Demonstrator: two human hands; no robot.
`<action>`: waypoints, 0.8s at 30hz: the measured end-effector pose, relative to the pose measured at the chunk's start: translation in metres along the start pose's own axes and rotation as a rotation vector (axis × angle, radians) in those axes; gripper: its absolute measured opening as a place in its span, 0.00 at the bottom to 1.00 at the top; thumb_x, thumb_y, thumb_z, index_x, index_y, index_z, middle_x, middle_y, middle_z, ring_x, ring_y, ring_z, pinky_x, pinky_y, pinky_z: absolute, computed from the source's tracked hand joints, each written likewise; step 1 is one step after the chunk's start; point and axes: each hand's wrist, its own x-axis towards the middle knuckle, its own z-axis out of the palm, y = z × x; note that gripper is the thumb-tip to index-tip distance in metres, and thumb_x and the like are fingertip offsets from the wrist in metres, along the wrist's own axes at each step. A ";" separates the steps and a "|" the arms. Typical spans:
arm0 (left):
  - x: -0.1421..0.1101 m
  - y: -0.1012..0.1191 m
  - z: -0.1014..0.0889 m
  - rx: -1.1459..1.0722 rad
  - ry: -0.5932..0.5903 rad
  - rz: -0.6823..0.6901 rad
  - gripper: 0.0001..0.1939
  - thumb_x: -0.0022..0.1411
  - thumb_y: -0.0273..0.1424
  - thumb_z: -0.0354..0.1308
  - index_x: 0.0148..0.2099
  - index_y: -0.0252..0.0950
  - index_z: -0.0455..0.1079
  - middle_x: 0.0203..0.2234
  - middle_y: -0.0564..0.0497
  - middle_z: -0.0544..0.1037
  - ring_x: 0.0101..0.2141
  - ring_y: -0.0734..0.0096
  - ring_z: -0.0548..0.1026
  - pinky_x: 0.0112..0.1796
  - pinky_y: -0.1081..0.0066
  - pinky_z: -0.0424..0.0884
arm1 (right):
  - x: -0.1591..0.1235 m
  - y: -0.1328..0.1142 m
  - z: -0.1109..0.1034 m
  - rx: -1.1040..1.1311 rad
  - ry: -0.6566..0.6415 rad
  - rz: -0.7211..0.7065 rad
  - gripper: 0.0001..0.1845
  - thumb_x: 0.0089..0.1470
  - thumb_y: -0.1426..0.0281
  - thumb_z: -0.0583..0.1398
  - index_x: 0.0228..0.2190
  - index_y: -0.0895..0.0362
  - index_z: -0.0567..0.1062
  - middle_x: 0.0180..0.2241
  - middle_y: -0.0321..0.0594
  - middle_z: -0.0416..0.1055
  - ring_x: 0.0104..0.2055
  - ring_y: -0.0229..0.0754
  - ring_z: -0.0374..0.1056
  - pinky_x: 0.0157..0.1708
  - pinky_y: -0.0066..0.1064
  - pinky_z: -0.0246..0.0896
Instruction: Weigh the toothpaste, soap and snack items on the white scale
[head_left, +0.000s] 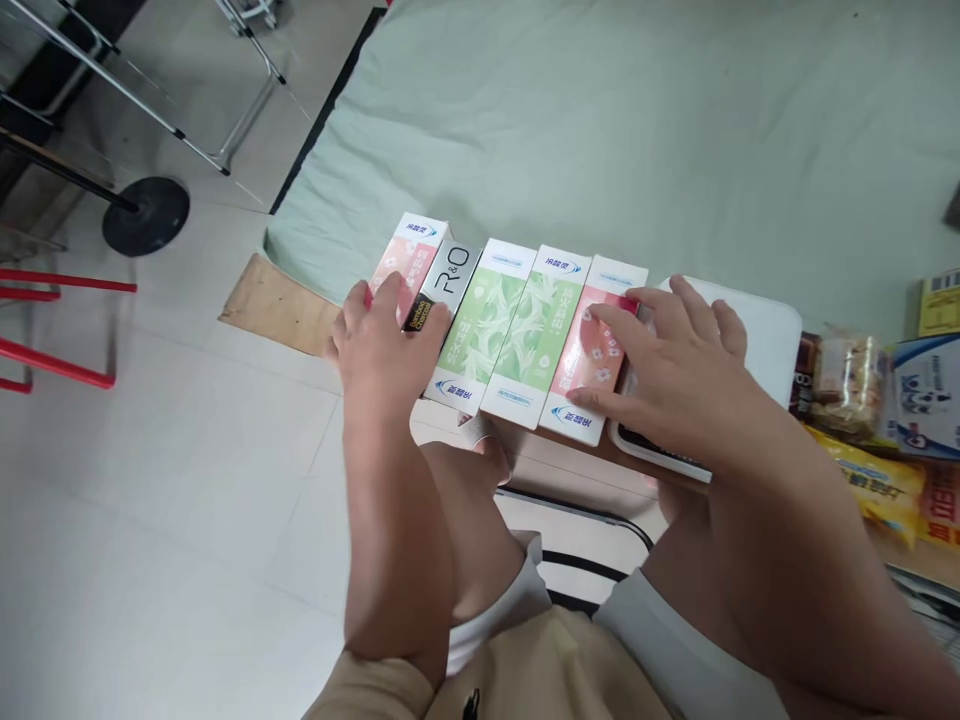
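Note:
Several slim cartons lie side by side in a row: a pink one (409, 255) at the left, a silver and black one (452, 272), two green ones (489, 310) (534, 335), and a pink one (592, 345) at the right. My left hand (379, 345) rests on the left end of the row, fingers curled over the pink and silver cartons. My right hand (667, 365) lies flat with fingers spread on the right pink carton and on a white tray (765, 330) beside it.
A pale green cloth (637, 130) covers the surface behind the row. Snack packets (877, 480) and a blue and white box (930, 395) sit at the right. A brown board (277, 305), a black round stand base (146, 215) and red bars (52, 330) are on the tiled floor.

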 end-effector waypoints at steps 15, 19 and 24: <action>-0.029 0.004 -0.032 -0.069 -0.182 0.029 0.51 0.57 0.50 0.66 0.78 0.56 0.51 0.80 0.60 0.42 0.78 0.38 0.34 0.75 0.39 0.44 | 0.002 0.000 -0.002 0.035 -0.055 0.032 0.40 0.56 0.44 0.60 0.64 0.49 0.68 0.68 0.54 0.63 0.77 0.74 0.46 0.71 0.72 0.41; -0.037 -0.001 -0.039 -0.005 -0.375 0.092 0.51 0.54 0.40 0.71 0.77 0.61 0.55 0.80 0.63 0.33 0.78 0.39 0.26 0.74 0.36 0.41 | 0.001 0.001 -0.003 0.016 -0.103 0.046 0.43 0.56 0.43 0.59 0.67 0.49 0.66 0.72 0.55 0.58 0.78 0.74 0.44 0.71 0.73 0.40; -0.029 -0.001 -0.024 0.071 -0.425 0.156 0.48 0.54 0.40 0.72 0.75 0.61 0.60 0.81 0.58 0.36 0.78 0.38 0.29 0.73 0.34 0.35 | 0.001 0.002 -0.003 0.022 -0.085 0.038 0.44 0.58 0.42 0.58 0.69 0.50 0.65 0.73 0.56 0.57 0.78 0.78 0.42 0.71 0.76 0.38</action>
